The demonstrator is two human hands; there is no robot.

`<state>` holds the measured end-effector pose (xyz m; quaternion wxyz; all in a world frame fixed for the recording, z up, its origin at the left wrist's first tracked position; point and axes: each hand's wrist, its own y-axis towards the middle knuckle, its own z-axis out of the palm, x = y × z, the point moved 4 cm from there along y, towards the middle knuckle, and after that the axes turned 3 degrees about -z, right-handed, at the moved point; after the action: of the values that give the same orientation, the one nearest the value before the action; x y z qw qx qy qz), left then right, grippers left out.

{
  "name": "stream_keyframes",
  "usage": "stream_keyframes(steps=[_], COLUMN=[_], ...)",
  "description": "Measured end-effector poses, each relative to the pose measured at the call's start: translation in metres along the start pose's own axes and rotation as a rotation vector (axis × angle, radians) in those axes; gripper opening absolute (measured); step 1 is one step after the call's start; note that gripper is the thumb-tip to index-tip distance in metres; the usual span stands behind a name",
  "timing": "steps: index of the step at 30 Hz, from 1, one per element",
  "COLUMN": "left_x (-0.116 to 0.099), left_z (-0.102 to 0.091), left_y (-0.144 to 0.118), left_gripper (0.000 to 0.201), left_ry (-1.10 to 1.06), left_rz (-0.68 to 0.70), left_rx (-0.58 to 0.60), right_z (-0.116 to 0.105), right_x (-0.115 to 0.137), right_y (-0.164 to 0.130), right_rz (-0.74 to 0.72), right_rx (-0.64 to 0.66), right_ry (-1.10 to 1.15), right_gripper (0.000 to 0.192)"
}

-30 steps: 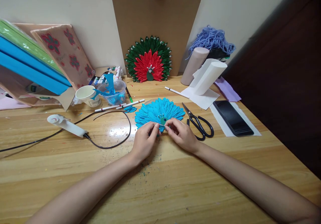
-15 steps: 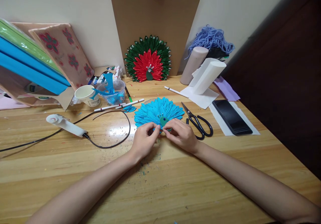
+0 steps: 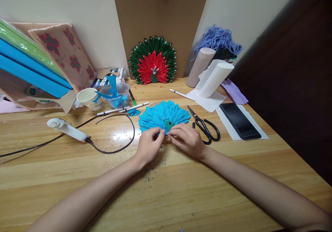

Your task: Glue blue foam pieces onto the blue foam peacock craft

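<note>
A blue paper peacock (image 3: 158, 116) with layered feathers lies on the wooden table in front of me. Its green head and body (image 3: 169, 125) carry a dark eye and a small crown of pins or beads. My left hand (image 3: 151, 142) is closed at the peacock's lower edge, thumb and forefinger pinched together. From the other side, my right hand (image 3: 188, 140) pinches the lower edge beside the green body, its fingertips close to those of my left. Anything small between the fingertips is hidden. Black-handled scissors (image 3: 204, 126) lie just beyond my right hand.
A white glue gun (image 3: 68, 130) with a black cord lies left. Markers (image 3: 133, 107), a paper cup (image 3: 89, 98) and a plastic tub (image 3: 121, 98) stand behind. A red-green peacock (image 3: 155, 65) leans on cardboard at the back. A phone (image 3: 241, 121) and paper roll (image 3: 217, 79) are right.
Both hands stay at the peacock's lower edge. My right fingertips have shifted very slightly towards the left and up; the peacock lies as before.
</note>
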<state>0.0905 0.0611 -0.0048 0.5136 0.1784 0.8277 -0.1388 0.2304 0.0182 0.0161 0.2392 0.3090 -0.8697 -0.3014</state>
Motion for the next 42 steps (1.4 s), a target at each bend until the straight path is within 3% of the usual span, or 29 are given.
stream_keyframes(steps=[7, 14, 22, 34, 42], left_x=[-0.005, -0.008, -0.006, -0.012, -0.01], left_z=[-0.001, -0.001, 0.0, -0.001, 0.0], left_y=[-0.002, -0.002, -0.003, -0.007, -0.006], left_gripper=[0.029, 0.028, 0.028, 0.022, 0.017], left_ry=[-0.077, -0.114, -0.01, 0.165, 0.208], left_rz=[0.005, -0.014, 0.031, 0.154, 0.138], left_rx=[0.0, -0.002, -0.016, -0.09, -0.109], right_z=[0.001, 0.004, 0.007, 0.009, 0.014], right_x=[0.0, -0.007, -0.014, -0.02, -0.021], right_y=[-0.001, 0.001, 0.002, 0.001, -0.002], right_rz=[0.012, 0.187, 0.365, 0.436, 0.51], right_rx=[0.003, 0.028, 0.04, 0.071, 0.083], right_ry=[0.021, 0.228, 0.493, 0.522, 0.611], right_gripper=[0.01, 0.005, 0.004, 0.002, 0.004])
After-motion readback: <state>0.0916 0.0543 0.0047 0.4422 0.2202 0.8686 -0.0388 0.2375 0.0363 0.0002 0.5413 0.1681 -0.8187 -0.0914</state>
